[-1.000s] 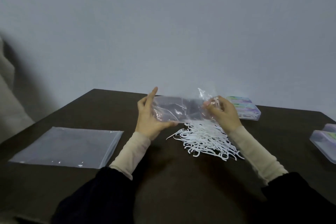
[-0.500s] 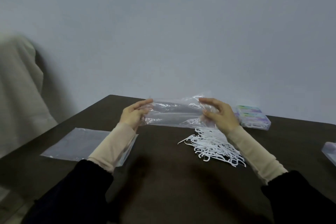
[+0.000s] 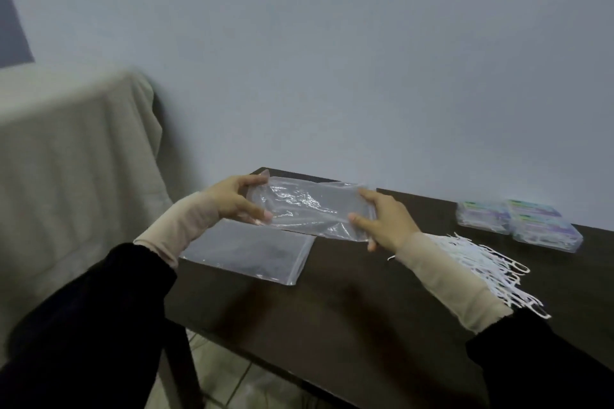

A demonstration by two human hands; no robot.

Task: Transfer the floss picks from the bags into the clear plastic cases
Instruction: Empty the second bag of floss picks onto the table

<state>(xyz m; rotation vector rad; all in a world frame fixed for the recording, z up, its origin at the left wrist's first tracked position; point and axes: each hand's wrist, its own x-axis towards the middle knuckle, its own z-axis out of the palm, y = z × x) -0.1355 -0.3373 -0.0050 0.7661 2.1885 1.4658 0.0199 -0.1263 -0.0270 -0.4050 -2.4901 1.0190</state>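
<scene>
An empty clear plastic bag (image 3: pixel 309 207) hangs stretched between my hands above the dark table (image 3: pixel 349 302). My left hand (image 3: pixel 237 199) grips its left end and my right hand (image 3: pixel 385 219) grips its right end. Just below, a second empty clear bag (image 3: pixel 252 251) lies flat near the table's left edge. A heap of white floss picks (image 3: pixel 488 267) lies loose on the table behind my right forearm, partly hidden by it. Clear plastic cases (image 3: pixel 518 221) with purple and green labels sit at the far right.
A piece of furniture draped in beige cloth (image 3: pixel 66 159) stands to the left of the table. Tiled floor (image 3: pixel 232 385) shows below the table's near-left edge. A plain grey wall rises behind the table.
Both hands have carried the empty bag leftward, away from the floss picks, until it hangs over the flat bag. The camera has swung left, bringing the draped furniture into view.
</scene>
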